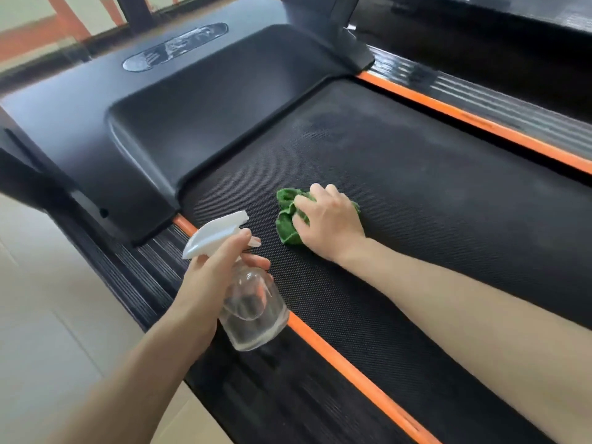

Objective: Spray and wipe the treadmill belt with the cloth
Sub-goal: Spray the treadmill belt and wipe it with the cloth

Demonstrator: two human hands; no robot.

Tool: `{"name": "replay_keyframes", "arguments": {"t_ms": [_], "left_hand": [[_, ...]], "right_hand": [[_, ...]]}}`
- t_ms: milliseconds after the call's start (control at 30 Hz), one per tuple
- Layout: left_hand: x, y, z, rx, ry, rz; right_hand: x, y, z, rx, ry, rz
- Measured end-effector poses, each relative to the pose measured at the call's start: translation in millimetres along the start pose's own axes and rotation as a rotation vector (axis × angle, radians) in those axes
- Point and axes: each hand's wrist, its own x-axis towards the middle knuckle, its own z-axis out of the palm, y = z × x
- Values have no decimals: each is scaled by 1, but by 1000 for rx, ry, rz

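Head view: right hand (330, 219) presses the green cloth (288, 219) flat on the belt (432, 219), near its front end. Left hand (208, 277) is closed round the spray bottle (253, 309), over the left rail. Belt's long axis runs back toward the person; unwiped belt lies rightward, so the right hand is nearer.

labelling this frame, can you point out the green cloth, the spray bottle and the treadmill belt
green cloth (286, 223): head view, on the bunched fold left of the fingers
spray bottle (256, 318): head view, on the clear body
treadmill belt (432, 200): head view, on bare textured surface
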Motion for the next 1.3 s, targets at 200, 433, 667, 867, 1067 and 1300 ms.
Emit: {"name": "replay_keyframes", "arguments": {"t_ms": [200, 433, 667, 867, 1067, 1300], "left_hand": [[8, 27, 42, 131, -186, -86], [30, 19, 93, 263, -96, -85], [37, 27, 104, 185, -57, -31], [37, 36, 106, 318, -20, 71], [23, 20, 100, 311, 17, 161], [15, 16, 106, 420, -2, 198]], "right_hand": [[-174, 31, -96, 29, -165, -96], [-195, 51, -105, -14, -156, -168], [-138, 73, -87, -44, -96, -201], [17, 99, -7, -145, 71, 175], [15, 87, -13, -137, -35, 219], [-195, 66, -114, -48, -181, 29]]}}
